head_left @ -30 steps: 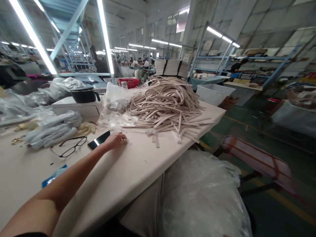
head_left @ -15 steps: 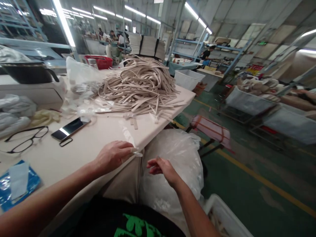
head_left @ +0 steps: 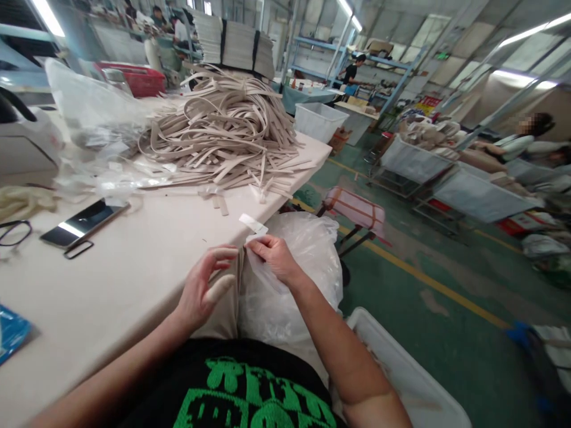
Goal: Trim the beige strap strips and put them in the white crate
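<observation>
My right hand [head_left: 275, 257] pinches a small clear plastic bag [head_left: 253, 226] at the near edge of the cream table [head_left: 147, 255]; the bag's white top sticks up above the fingers. My left hand [head_left: 205, 288] hovers just left of it with fingers apart and nothing in them. A big heap of beige strips [head_left: 223, 134] lies on the table's far side. A large clear plastic sack [head_left: 289, 279] stands below my hands beside the table.
A phone [head_left: 82, 221] and glasses [head_left: 13, 232] lie on the table to the left. A white bin [head_left: 410, 380] sits at my right knee. A pink stool [head_left: 354, 209] and carts stand on the green floor. Other people work further off.
My left hand brought the small bag from the table to its near edge and let go. My right hand rose and took it. The camera turned right.
</observation>
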`<action>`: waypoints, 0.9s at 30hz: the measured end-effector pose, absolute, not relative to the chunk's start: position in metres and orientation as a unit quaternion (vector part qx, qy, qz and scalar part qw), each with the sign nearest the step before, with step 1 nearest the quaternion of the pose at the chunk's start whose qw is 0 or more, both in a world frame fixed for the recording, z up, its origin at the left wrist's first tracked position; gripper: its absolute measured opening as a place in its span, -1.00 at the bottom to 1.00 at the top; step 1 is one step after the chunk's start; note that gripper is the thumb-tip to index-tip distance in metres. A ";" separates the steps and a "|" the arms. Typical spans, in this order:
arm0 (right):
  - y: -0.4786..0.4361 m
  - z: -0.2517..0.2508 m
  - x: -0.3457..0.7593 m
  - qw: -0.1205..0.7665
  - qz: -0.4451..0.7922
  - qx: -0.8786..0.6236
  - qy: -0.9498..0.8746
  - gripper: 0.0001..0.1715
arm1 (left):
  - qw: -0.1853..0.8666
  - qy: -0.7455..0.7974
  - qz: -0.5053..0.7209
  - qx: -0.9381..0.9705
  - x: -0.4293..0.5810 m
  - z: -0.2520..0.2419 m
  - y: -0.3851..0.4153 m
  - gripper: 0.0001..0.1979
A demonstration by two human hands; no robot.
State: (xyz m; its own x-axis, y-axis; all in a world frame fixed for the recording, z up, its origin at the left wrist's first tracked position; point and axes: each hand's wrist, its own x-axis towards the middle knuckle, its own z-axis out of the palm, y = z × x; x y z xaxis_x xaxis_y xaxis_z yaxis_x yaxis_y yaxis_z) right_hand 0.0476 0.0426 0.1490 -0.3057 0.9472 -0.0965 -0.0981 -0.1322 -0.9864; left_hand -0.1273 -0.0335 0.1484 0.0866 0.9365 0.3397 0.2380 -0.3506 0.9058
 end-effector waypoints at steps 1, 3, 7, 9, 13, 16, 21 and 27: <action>0.043 0.151 0.050 0.428 0.602 -0.419 -0.528 -0.65 | 0.435 0.450 0.506 0.594 -0.122 0.147 -0.032 -0.55; 0.044 0.154 0.054 0.440 0.555 -0.423 -0.565 -0.71 | 0.588 0.424 0.466 0.506 -0.109 0.142 -0.028 -0.48; 0.047 0.156 0.059 0.431 0.489 -0.444 -0.614 -0.77 | 0.702 0.427 0.384 0.420 -0.089 0.132 -0.019 -0.54; 0.048 0.154 0.062 0.428 0.478 -0.455 -0.617 -0.79 | 0.721 0.436 0.370 0.391 -0.084 0.127 -0.016 -0.61; 0.048 0.144 0.065 0.412 0.473 -0.469 -0.622 -0.79 | 0.756 0.407 0.346 0.379 -0.081 0.117 -0.013 -0.63; 0.048 0.132 0.066 0.405 0.469 -0.473 -0.626 -0.76 | 0.765 0.391 0.308 0.408 -0.075 0.111 -0.014 -0.66; 0.051 0.122 0.067 0.413 0.501 -0.483 -0.587 -0.69 | 0.760 0.398 0.276 0.434 -0.065 0.101 -0.012 -0.53; 0.052 0.126 0.070 0.469 0.645 -0.429 -0.424 -0.53 | 0.711 0.440 0.293 0.465 -0.063 0.089 -0.016 -0.49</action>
